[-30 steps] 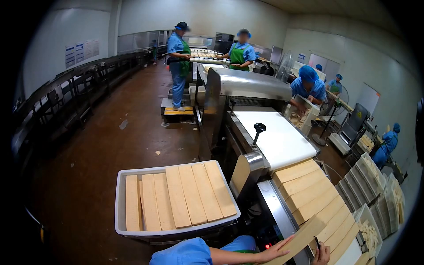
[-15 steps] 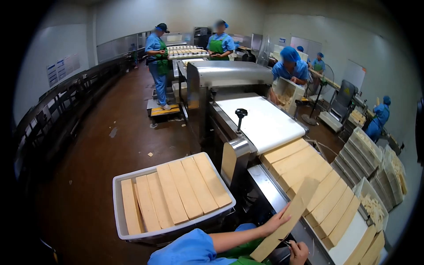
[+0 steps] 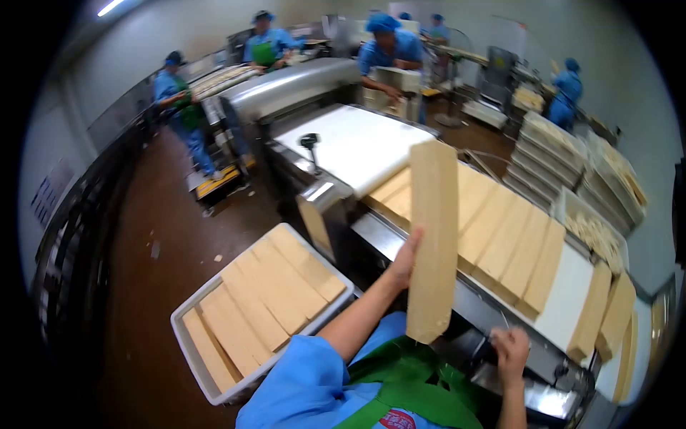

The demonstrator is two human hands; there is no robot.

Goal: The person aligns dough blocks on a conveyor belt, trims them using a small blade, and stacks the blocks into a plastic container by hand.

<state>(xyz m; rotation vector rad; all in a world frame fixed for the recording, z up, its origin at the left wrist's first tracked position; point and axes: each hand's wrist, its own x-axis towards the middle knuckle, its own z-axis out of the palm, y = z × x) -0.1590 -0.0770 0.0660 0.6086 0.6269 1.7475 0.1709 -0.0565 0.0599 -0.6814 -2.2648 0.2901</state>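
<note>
While gripping a pale rectangular slab (image 3: 433,243) by its left edge, holds it nearly upright in the left hand (image 3: 407,259), with the fingers partly hidden behind it. Has just brought it up out of a slant and away from the right hand (image 3: 511,350), now lower and off to the right, curled and clear of the slab. Seems, as a judgement, to have passed from two-handed handling to support by the left hand alone. Cannot make out, through the blur, any sure grip on a thin tool in the right hand.

Compared with the frame half a second earlier, shows the slab turned from diagonal to near vertical, with its lower end before the green apron (image 3: 400,379). Also shows a swung view, with the steel machine hood (image 3: 293,86) shifted leftward, beyond the left hand. Still has a row of similar slabs (image 3: 518,247) on the white conveyor belt (image 3: 570,286) beyond the right hand, and a slab-filled white tub (image 3: 219,397) to the left of the left hand, now more steeply angled in view.
</note>
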